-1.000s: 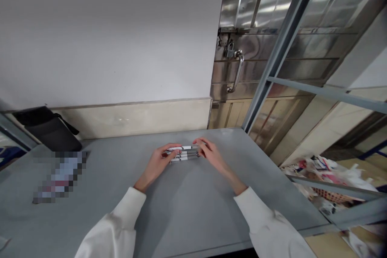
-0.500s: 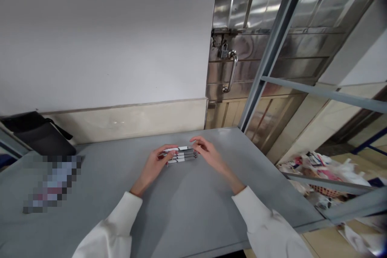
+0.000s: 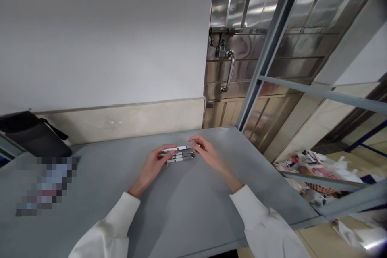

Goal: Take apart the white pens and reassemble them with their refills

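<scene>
Your left hand (image 3: 153, 165) rests its fingertips on the left ends of the pens (image 3: 179, 154), fingers loosely curled, gripping nothing; your right hand (image 3: 208, 154) touches their right ends the same way. The pens already lie side by side in a neat row on the grey worktop (image 3: 187, 205), ends nearly flush, with little squaring left, I judge.

pens (image 3: 179, 154) on table (image 3: 187, 201), bag (image 3: 30, 135) far left.
</scene>
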`<control>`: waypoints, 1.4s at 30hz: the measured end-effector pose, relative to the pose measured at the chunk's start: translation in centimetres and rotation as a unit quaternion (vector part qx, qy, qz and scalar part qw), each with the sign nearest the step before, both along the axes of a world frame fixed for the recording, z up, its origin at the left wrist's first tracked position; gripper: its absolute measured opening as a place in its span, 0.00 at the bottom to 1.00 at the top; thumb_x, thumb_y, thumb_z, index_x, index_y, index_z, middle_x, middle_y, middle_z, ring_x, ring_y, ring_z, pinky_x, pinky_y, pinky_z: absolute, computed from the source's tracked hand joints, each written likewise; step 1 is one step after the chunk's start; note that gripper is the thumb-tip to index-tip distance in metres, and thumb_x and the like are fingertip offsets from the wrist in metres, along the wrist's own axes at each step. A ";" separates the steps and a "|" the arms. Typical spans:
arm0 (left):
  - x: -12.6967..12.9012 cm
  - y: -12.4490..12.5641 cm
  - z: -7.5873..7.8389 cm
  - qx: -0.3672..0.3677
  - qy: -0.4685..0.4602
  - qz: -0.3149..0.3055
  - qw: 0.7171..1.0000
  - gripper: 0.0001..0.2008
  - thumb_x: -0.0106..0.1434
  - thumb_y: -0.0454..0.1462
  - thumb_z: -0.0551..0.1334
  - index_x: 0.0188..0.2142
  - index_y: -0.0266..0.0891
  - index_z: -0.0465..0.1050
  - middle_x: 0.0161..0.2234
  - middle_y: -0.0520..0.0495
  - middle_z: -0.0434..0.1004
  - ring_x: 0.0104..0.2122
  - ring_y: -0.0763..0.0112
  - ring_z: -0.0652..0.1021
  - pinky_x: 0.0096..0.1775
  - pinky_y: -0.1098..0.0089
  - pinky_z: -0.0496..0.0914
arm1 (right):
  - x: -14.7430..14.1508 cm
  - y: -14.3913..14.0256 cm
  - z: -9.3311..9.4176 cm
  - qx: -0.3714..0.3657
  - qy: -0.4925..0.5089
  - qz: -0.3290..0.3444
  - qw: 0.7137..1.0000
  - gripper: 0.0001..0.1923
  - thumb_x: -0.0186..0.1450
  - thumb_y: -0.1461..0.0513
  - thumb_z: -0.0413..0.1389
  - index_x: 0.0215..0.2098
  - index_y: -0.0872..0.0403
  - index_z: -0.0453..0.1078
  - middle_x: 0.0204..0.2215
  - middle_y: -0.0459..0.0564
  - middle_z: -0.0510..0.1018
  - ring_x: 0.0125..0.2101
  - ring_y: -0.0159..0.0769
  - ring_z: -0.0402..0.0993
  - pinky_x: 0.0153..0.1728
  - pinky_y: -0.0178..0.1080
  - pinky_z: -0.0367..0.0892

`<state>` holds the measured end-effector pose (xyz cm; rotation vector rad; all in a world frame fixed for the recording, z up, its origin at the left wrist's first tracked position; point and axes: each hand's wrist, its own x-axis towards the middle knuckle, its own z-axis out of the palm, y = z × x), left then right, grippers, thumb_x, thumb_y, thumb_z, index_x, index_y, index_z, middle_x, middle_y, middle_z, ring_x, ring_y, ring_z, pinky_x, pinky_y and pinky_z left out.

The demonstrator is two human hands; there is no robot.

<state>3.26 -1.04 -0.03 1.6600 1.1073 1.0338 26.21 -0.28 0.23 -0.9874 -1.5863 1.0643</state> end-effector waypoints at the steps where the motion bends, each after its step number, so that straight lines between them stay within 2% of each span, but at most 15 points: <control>1: 0.0 0.0 0.0 0.004 0.002 -0.001 1.000 0.21 0.63 0.50 0.62 0.49 0.40 0.77 0.43 0.43 0.81 0.36 0.64 0.78 0.31 0.72 0.68 | 0.0 0.0 -0.1 -0.002 0.002 0.004 1.000 0.13 0.67 0.51 0.52 0.43 0.50 0.70 0.25 0.42 0.67 0.26 0.32 0.63 0.28 0.35 0.58; 4: 0.1 -0.3 0.0 0.020 0.007 -0.001 1.000 0.21 0.63 0.49 0.61 0.48 0.40 0.77 0.42 0.44 0.81 0.35 0.64 0.78 0.31 0.72 0.68 | 0.0 0.0 -0.3 -0.002 -0.002 0.010 1.000 0.15 0.67 0.49 0.51 0.43 0.50 0.70 0.24 0.42 0.66 0.26 0.32 0.63 0.28 0.35 0.58; 10: 0.2 -0.8 0.7 0.046 0.025 0.007 0.999 0.19 0.64 0.49 0.61 0.46 0.40 0.79 0.40 0.45 0.82 0.34 0.65 0.78 0.31 0.72 0.67 | 0.0 0.3 -0.3 -0.016 -0.007 0.028 0.999 0.19 0.67 0.45 0.50 0.39 0.50 0.71 0.18 0.39 0.57 0.22 0.31 0.58 0.26 0.34 0.56; 15: 0.5 -0.3 0.3 -0.028 -0.039 0.006 0.999 0.19 0.60 0.49 0.64 0.44 0.38 0.78 0.36 0.44 0.81 0.33 0.65 0.77 0.30 0.72 0.68 | -0.2 0.6 -0.6 -0.032 0.016 0.047 0.998 0.21 0.66 0.44 0.49 0.40 0.51 0.70 0.17 0.38 0.55 0.19 0.30 0.56 0.24 0.34 0.55; 17: 0.6 -0.1 0.1 -0.054 -0.081 0.009 0.995 0.19 0.59 0.49 0.65 0.43 0.37 0.77 0.36 0.44 0.80 0.34 0.66 0.76 0.30 0.72 0.68 | -0.5 0.4 -0.7 -0.034 0.024 0.067 0.997 0.21 0.67 0.44 0.49 0.40 0.52 0.69 0.16 0.38 0.58 0.19 0.30 0.57 0.24 0.34 0.56; 19: 0.7 -0.1 0.1 -0.066 -0.117 0.008 0.991 0.20 0.60 0.49 0.65 0.43 0.37 0.76 0.38 0.43 0.79 0.36 0.65 0.76 0.32 0.72 0.69 | -0.9 0.1 -0.6 -0.034 0.027 0.100 0.994 0.21 0.66 0.45 0.51 0.41 0.52 0.70 0.18 0.40 0.65 0.22 0.31 0.63 0.28 0.35 0.60; 22: 0.8 -0.5 0.4 -0.072 -0.152 -0.014 0.986 0.18 0.64 0.49 0.61 0.44 0.38 0.74 0.42 0.42 0.78 0.39 0.65 0.76 0.34 0.72 0.70 | -1.3 -0.5 -0.2 -0.012 0.004 0.149 0.989 0.19 0.65 0.47 0.56 0.46 0.50 0.72 0.33 0.47 0.78 0.36 0.36 0.73 0.41 0.38 0.66; 25: 1.0 -0.8 0.6 -0.062 -0.143 -0.044 0.987 0.16 0.65 0.49 0.60 0.41 0.38 0.73 0.36 0.46 0.77 0.33 0.70 0.75 0.31 0.74 0.67 | -1.6 -0.9 0.2 0.009 0.006 0.121 0.993 0.17 0.67 0.49 0.55 0.47 0.49 0.74 0.43 0.50 0.78 0.45 0.40 0.73 0.49 0.42 0.64; 28: 1.3 -1.0 0.5 -0.034 -0.091 -0.066 0.993 0.15 0.63 0.48 0.63 0.34 0.37 0.72 0.28 0.50 0.73 0.27 0.74 0.71 0.30 0.74 0.65 | -2.2 -1.0 0.4 0.008 0.045 0.079 0.996 0.17 0.67 0.49 0.54 0.46 0.49 0.74 0.43 0.50 0.78 0.46 0.40 0.73 0.49 0.41 0.65; 33: 1.6 -1.2 0.0 0.008 -0.067 -0.078 0.995 0.15 0.60 0.46 0.66 0.29 0.37 0.68 0.25 0.54 0.68 0.27 0.75 0.69 0.31 0.75 0.64 | -3.1 -1.5 0.7 0.027 0.062 0.080 0.995 0.14 0.64 0.49 0.58 0.36 0.51 0.74 0.35 0.47 0.75 0.40 0.37 0.72 0.43 0.37 0.65; 36: 1.6 -1.2 0.0 0.018 -0.069 -0.073 0.995 0.17 0.67 0.49 0.58 0.33 0.37 0.71 0.26 0.51 0.70 0.26 0.74 0.69 0.30 0.73 0.64 | -2.9 -1.7 1.0 0.007 0.108 0.070 0.992 0.16 0.65 0.48 0.56 0.32 0.52 0.73 0.31 0.47 0.73 0.36 0.36 0.70 0.42 0.38 0.64; 38: 1.4 -1.1 0.2 0.022 -0.074 -0.040 0.996 0.21 0.70 0.50 0.51 0.37 0.37 0.72 0.28 0.49 0.71 0.28 0.71 0.70 0.30 0.72 0.65 | -2.6 -1.5 1.2 -0.034 0.172 0.058 0.983 0.17 0.67 0.48 0.54 0.33 0.52 0.73 0.31 0.47 0.74 0.36 0.37 0.70 0.42 0.39 0.64; 42: 0.7 -0.7 0.5 0.037 -0.070 0.031 0.996 0.22 0.71 0.51 0.49 0.37 0.37 0.72 0.28 0.49 0.71 0.28 0.70 0.71 0.29 0.72 0.64 | -1.7 -1.0 1.8 -0.116 0.331 0.078 0.933 0.12 0.64 0.52 0.59 0.38 0.51 0.73 0.30 0.47 0.73 0.32 0.35 0.69 0.38 0.38 0.66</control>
